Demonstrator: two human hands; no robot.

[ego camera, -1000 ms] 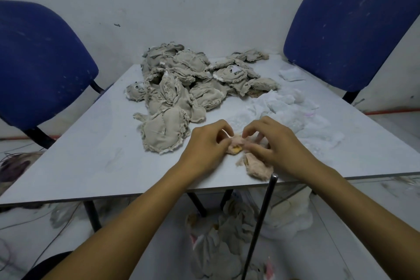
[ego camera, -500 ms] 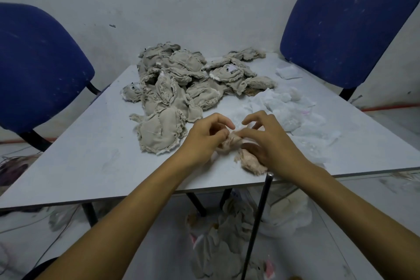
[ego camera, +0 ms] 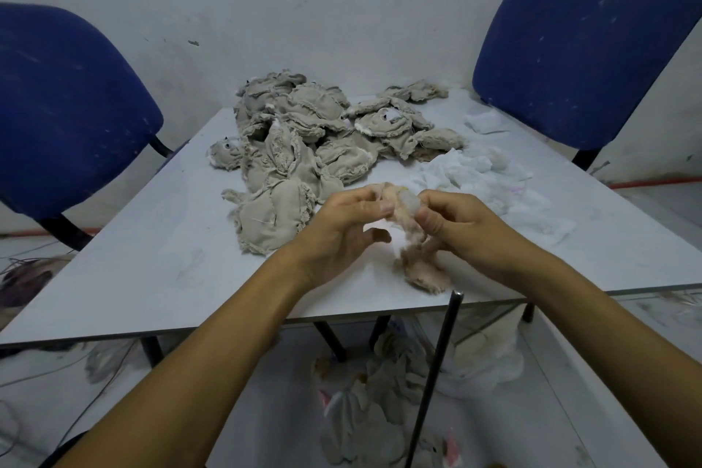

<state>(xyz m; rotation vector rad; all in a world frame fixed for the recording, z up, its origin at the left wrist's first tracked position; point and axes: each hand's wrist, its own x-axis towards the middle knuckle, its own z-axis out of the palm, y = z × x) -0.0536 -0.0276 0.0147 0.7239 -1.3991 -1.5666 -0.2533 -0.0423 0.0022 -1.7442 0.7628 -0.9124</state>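
A small pinkish-beige plush toy skin (ego camera: 412, 243) hangs between my hands just above the white table (ego camera: 152, 258). My left hand (ego camera: 342, 232) pinches its top edge with thumb and fingers. My right hand (ego camera: 456, 232) grips the same top from the right, and a bit of white stuffing shows at the opening. The skin's lower end touches the table near the front edge.
A heap of grey-beige unstuffed toy skins (ego camera: 304, 141) lies mid-table; white stuffing (ego camera: 475, 179) is spread at the right. Blue chairs (ego camera: 64, 118) (ego camera: 585, 46) flank the table. A thin black rod (ego camera: 437, 372) leans at the front edge, over more toy skins (ego camera: 364, 410) on the floor.
Both hands have lifted the pinkish skin up off the table and turned its top toward me. My fingers have shifted from pressing it down to pinching its upper opening.
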